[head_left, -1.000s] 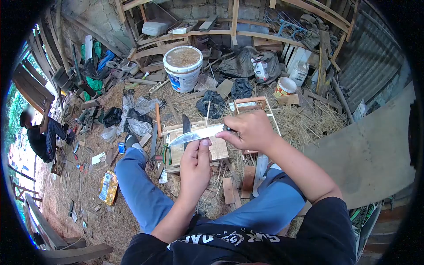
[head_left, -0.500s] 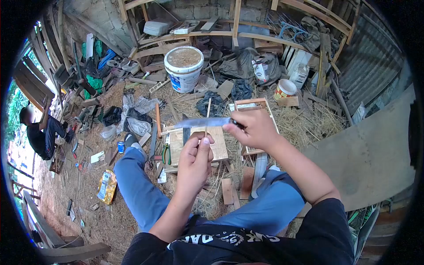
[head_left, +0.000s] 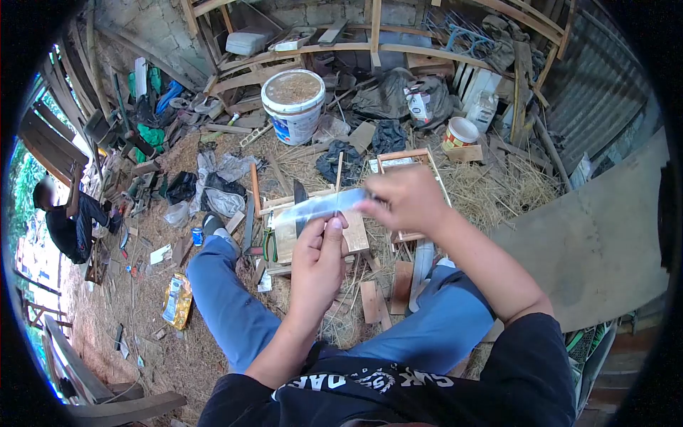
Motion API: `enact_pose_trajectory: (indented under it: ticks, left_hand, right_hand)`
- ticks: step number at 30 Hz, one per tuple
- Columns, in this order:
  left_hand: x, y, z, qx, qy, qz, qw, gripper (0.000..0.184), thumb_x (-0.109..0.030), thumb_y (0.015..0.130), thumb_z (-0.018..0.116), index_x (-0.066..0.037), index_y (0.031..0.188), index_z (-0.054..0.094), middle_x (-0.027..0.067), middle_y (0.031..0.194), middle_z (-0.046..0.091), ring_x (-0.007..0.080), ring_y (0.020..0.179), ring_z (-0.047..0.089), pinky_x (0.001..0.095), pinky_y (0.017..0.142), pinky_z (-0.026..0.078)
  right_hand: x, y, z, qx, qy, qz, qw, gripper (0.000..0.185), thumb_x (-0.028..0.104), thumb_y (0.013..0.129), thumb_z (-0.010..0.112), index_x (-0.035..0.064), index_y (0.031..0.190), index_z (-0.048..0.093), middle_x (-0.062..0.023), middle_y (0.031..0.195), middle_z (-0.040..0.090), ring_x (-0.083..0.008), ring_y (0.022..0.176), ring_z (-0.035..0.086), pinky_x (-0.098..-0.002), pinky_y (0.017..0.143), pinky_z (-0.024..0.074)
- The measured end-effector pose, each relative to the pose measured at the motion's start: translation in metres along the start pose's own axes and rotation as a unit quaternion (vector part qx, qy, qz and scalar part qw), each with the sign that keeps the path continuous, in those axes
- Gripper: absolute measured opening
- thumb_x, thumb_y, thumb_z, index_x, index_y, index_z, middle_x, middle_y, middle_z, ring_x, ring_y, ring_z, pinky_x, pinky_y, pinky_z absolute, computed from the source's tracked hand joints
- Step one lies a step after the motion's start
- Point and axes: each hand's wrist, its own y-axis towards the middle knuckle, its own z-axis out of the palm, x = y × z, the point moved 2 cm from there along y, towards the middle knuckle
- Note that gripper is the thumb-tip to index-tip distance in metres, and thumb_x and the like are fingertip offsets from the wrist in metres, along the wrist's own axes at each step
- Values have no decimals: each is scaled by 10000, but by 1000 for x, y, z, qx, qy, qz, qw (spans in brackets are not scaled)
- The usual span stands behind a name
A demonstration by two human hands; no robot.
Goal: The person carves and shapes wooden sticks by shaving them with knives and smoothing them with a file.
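Note:
My left hand (head_left: 321,256) is closed around the lower end of a thin wooden stick (head_left: 340,171), which points up and away from me. A knife (head_left: 313,206) is gripped in my right hand (head_left: 405,199), its wide blade lying across the stick just above my left fingers. The blade and right hand are blurred by motion. Beneath my hands sits a light wooden block (head_left: 356,231) with a dark flat blade (head_left: 299,193) on it. Green-handled pliers (head_left: 269,245) are at the block's left edge. A small wooden frame (head_left: 436,178) stands beyond my right hand.
A white bucket (head_left: 293,117) of brownish material stands ahead, with a smaller tub (head_left: 461,133) to its right. Wood offcuts (head_left: 370,302) and straw cover the ground. A large sheet (head_left: 590,242) leans at right. Another person (head_left: 71,220) sits at far left.
The knife has moved slightly down along the stick toward my left fingers, its blade now more tilted and blurred. My left hand keeps its hold on the stick. The view has shifted slightly.

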Motion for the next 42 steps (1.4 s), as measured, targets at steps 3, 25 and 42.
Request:
enact_pose_trajectory:
  ticks: [3, 25, 42]
  left_hand:
    - [1, 5, -4, 33, -30, -9, 999, 193, -257, 1107, 492, -80, 1086, 566, -81, 636, 407, 2, 456, 293, 211, 401, 224]
    - [1, -1, -10, 24, -19, -36, 999, 196, -257, 1097, 520, -73, 1108, 583, -81, 623, 400, 2, 457, 302, 214, 400, 225]
    - [-1, -22, -3, 114, -89, -74, 987, 203, -280, 1115, 474, -95, 1084, 551, -81, 607, 334, 12, 458, 237, 207, 410, 182]
  right_hand:
    - [-10, -2, 7, -12, -8, 18, 1000, 466, 549, 924, 657, 137, 714, 605, -71, 567, 595, -282, 536, 641, -427, 499, 466]
    - [5, -2, 7, 26, 54, -14, 998, 444, 518, 931, 650, 114, 752, 611, -100, 578, 593, -322, 542, 633, -438, 486, 447]
    - [-62, -5, -15, -81, 65, 273, 956, 467, 534, 971, 614, 100, 820, 700, -144, 626, 634, -371, 596, 648, -445, 536, 484]
